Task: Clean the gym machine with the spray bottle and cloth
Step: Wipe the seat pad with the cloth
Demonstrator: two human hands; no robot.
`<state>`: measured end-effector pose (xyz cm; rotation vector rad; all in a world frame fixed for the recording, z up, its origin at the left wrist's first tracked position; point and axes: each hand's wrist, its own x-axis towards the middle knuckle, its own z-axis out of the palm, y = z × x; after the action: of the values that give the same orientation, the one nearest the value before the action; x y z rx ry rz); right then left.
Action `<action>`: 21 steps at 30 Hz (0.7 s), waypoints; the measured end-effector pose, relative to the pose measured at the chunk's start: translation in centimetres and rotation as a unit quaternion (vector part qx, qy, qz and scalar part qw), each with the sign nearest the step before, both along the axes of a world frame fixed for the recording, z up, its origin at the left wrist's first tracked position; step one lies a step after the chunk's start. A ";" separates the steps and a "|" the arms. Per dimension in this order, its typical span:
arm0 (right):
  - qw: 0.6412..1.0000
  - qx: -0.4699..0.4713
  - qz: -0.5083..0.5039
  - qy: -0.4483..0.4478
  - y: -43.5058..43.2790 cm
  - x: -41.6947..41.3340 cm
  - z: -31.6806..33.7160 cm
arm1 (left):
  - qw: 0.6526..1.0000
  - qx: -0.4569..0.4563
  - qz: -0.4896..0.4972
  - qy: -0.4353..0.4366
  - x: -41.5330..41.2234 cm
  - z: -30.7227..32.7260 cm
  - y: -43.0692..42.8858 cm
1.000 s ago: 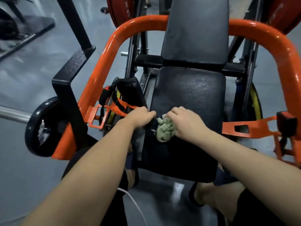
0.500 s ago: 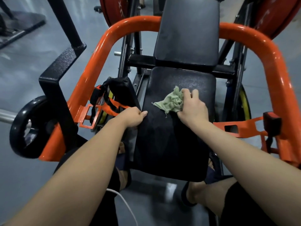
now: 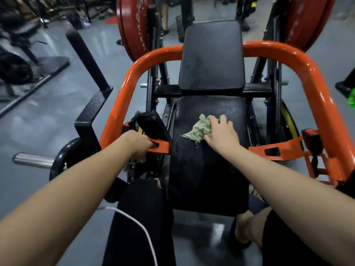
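Green cloth point(image 3: 197, 130) pinned flat on the black seat pad point(image 3: 207, 160) under the right hand point(image 3: 221, 134); left hand point(image 3: 139, 145), grip closed on an orange bracket point(image 3: 162, 145). Bunching cloth could skip damp patches.

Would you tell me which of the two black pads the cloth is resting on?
The lower seat pad, nearest the person. The green cloth lies under the right hand; the upper back pad is bare.

Left hand point(image 3: 139, 145) fingers hidden; cloth point(image 3: 197, 130) partly covered.
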<state>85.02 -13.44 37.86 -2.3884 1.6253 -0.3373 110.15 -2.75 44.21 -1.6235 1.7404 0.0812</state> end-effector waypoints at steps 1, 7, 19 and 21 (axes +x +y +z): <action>1.000 -0.011 0.018 0.006 0.1 0.2 -0.2 | 0.997 -0.011 0.044 0.059 -0.2 -0.8 -0.5; 0.981 0.037 0.171 0.077 2.4 1.4 -2.3 | 0.881 -0.023 0.297 0.367 -2.9 -4.7 -4.6; 0.964 -0.131 0.228 0.028 -1.0 8.5 -3.6 | 0.813 0.029 0.343 0.470 -1.8 -8.3 -4.1; 0.962 -0.154 0.225 0.019 -1.8 10.0 -3.1 | 0.809 0.029 0.350 0.472 -1.4 -8.7 -4.2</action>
<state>95.04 -15.26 34.79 -2.9177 1.0499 -0.4838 108.76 -6.93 35.50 -2.2936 1.5892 1.5001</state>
